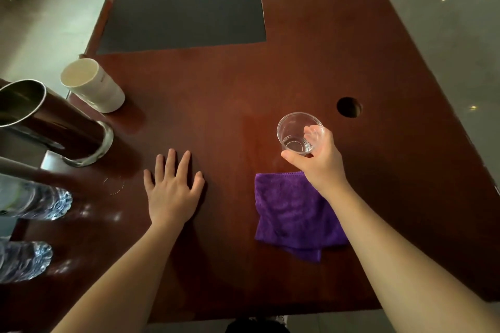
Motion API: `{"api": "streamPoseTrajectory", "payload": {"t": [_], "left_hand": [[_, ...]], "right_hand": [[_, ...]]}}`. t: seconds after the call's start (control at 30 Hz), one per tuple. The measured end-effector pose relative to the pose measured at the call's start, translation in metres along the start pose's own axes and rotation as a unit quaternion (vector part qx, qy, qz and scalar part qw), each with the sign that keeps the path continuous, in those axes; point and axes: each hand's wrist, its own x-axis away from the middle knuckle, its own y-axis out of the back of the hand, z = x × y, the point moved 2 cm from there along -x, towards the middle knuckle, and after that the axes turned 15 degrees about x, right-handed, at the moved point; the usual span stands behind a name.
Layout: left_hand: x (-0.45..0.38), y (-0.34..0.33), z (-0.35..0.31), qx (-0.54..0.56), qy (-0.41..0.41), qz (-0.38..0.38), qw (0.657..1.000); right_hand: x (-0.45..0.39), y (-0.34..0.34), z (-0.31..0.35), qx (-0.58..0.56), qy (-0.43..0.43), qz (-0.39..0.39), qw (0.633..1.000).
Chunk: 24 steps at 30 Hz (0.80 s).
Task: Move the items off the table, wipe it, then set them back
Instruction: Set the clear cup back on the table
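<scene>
Gripping the clear plastic cup [300,134] with right hand [316,162] fingers wrapped round it calls for keeping it level, while the left hand [173,186] rests flat, fingers spread, on the dark red wooden table [297,67]

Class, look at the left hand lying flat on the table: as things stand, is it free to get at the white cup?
Probably yes. The left hand lies open and holds nothing, and bare table runs between it and the white cup. The steel jug stands to the side, not across the path.
</scene>
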Motion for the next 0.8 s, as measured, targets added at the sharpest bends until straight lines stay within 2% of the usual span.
{"api": "streamPoseTrajectory", "payload": {"t": [0.43, 0.63, 0.8], "left_hand": [[0.000, -0.001, 0.001, -0.011, 0.000, 0.001, 1.000], [-0.001, -0.002, 0.001, -0.020, -0.004, 0.008, 1.000], [-0.007, 0.007, -0.008, -0.068, 0.008, 0.074, 0.995]], "right_hand": [[-0.001, -0.001, -0.001, 0.000, -0.005, 0.012, 1.000], [0.002, 0.001, -0.002, 0.024, -0.005, 0.043, 0.999], [0.003, 0.017, 0.002, 0.083, -0.009, 0.070, 0.994]]}}
